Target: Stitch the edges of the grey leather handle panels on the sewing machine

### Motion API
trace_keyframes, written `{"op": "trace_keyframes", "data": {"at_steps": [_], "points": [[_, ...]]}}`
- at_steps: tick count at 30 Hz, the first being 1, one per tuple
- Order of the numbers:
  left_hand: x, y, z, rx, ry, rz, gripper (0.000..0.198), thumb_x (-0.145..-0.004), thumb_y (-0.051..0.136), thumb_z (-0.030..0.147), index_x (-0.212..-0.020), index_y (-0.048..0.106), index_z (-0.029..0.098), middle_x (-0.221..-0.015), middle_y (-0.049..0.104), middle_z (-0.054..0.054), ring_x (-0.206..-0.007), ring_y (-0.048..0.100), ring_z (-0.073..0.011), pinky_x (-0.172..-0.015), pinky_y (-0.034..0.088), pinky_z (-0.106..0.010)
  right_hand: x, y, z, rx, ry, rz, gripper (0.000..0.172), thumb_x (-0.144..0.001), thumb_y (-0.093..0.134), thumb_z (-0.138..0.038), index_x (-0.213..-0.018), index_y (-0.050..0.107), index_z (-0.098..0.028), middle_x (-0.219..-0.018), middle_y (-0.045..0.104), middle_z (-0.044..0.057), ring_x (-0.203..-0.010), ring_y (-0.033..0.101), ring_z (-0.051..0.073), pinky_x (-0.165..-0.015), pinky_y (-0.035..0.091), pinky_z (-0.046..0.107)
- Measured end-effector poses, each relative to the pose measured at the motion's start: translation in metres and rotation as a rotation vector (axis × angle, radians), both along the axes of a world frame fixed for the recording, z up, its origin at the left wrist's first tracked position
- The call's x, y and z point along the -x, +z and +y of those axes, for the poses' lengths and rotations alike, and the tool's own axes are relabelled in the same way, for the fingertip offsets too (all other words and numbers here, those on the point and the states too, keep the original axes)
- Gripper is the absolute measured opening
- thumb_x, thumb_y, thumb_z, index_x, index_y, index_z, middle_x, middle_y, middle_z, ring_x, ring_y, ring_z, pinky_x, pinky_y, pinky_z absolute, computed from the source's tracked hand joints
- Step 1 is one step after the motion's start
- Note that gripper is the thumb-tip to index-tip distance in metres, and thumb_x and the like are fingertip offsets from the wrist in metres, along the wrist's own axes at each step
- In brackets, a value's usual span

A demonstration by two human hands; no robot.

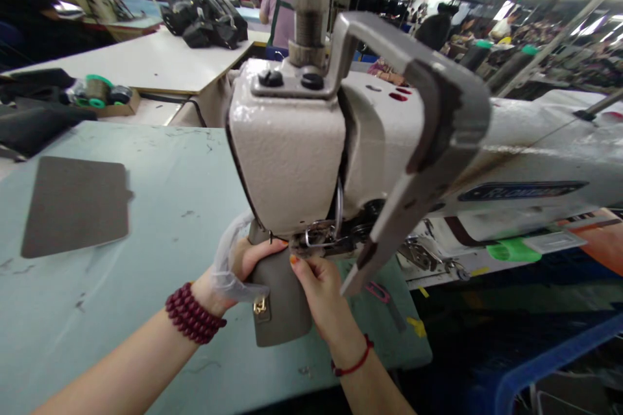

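A grey leather-like bag piece (285, 301) with a small gold clasp (260, 305) hangs curved below the head of a white sewing machine (287, 155). My left hand (243, 264) grips its left side, thumb on top near the stitching area; the other fingers are hidden behind it. Around that hand loops a translucent whitish strip (224, 266), which looks like plastic. On the right edge, my right hand (324, 292) pinches the same piece between thumb and bent fingers, close under the presser parts. The needle tip is hard to make out.
Another flat grey panel (75, 207) lies left on the pale green table (170, 227). Pink-handled snips (379, 293) lie right of my right hand. A bent metal guard (423, 130) juts toward me. Thread spools (98, 89) stand in a box behind; a blue crate (549, 363) is lower right.
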State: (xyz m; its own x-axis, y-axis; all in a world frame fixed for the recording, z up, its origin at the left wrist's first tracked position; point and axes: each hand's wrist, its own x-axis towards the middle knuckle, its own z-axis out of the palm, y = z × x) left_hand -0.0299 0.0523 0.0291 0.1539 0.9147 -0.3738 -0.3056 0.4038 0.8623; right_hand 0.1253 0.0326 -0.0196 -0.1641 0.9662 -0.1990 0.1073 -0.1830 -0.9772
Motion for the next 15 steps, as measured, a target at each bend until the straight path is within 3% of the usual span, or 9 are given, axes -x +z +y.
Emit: {"op": "trace_keyframes", "data": {"at_steps": [3, 8, 15], "points": [[0.0, 0.002, 0.002, -0.009, -0.007, 0.014, 0.033, -0.067, 0.079, 0.032, -0.098, 0.075, 0.021, -0.104, 0.075, -0.006, -0.099, 0.069, -0.0315, -0.083, 0.058, -0.035, 0.001, -0.002, 0.001, -0.027, -0.023, -0.013, 0.041, -0.086, 0.055, -0.041, -0.056, 0.043, -0.017, -0.057, 0.034, -0.004, -0.055, 0.029, 0.009, -0.049, 0.021, 0.023], [0.001, -0.006, 0.005, -0.026, -0.017, 0.005, 0.034, -0.07, 0.078, 0.031, -0.103, 0.074, 0.02, -0.117, 0.072, -0.007, -0.113, 0.063, -0.0324, -0.098, 0.052, -0.037, 0.002, 0.001, 0.002, -0.052, -0.04, -0.034, 0.041, -0.086, 0.054, -0.039, -0.054, 0.038, -0.019, -0.058, 0.035, -0.003, -0.056, 0.028, 0.01, -0.051, 0.022, 0.024], [0.002, -0.007, 0.003, 0.05, -0.04, -0.029, 0.035, -0.07, 0.079, 0.036, -0.102, 0.073, 0.022, -0.109, 0.074, -0.006, -0.104, 0.068, -0.0317, -0.087, 0.057, -0.036, 0.001, 0.005, 0.0, -0.012, -0.026, -0.015, 0.042, -0.086, 0.054, -0.043, -0.056, 0.038, -0.019, -0.058, 0.033, -0.004, -0.056, 0.027, 0.01, -0.049, 0.021, 0.023]]}}
